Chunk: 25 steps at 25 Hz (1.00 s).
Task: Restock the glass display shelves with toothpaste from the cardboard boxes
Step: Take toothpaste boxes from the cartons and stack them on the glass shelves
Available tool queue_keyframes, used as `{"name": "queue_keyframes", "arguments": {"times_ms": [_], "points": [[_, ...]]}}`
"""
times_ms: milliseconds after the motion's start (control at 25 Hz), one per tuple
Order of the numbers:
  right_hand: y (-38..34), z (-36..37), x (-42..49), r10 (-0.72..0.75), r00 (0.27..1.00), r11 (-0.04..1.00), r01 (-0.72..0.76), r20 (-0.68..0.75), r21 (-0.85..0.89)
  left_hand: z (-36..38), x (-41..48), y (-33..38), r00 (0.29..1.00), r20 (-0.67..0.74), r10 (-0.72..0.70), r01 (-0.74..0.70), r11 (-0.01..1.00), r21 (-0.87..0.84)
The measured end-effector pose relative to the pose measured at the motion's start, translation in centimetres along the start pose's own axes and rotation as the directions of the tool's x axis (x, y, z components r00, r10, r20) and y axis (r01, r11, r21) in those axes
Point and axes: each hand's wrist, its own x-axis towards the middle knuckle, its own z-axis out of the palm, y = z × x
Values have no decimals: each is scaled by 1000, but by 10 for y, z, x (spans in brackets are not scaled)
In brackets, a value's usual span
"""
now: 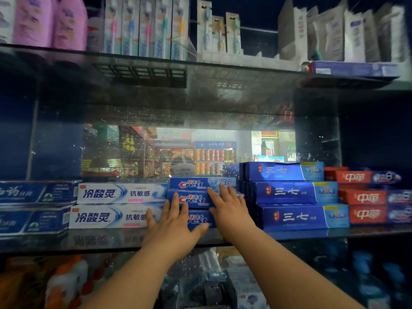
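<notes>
Three blue Crest toothpaste boxes (pixel 193 185) lie in a stack on the glass shelf (pixel 334 233). Their long sides run left to right, and the name "Crest" faces out. The left hand (pixel 176 228) and right hand (pixel 231 210) press flat on them with straight, spread fingers. White boxes (pixel 120 194) sit just left, and blue boxes (pixel 289 192) marked "三七" sit just right.

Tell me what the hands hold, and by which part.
Nothing is gripped. The left hand and right hand press flat, fingers straight, on the front faces of the stacked Crest boxes.
</notes>
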Motion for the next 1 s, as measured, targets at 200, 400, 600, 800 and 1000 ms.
{"name": "queue_keyframes", "arguments": {"times_ms": [200, 400, 600, 800, 1000], "points": [[1, 2, 0, 85, 996, 993, -82, -31, 88, 1, 0, 0, 999, 21, -37, 37, 999, 3], [2, 3, -2, 167, 985, 982, -163, -38, 96, -4, 4, 1, 995, 29, -97, 98, 993, -57], [3, -8, -4, 238, 971, 946, -232, 3, 225, -4, 3, -3, 998, 30, -51, 54, 991, -120], [6, -13, -2, 230, 969, 919, -187, -87, 346, -9, 1, -5, 997, 76, -9, 21, 986, -163], [10, -11, -4, 258, 959, 914, -203, -117, 351, -13, -2, -6, 993, 100, 71, -50, 979, -197]]}}
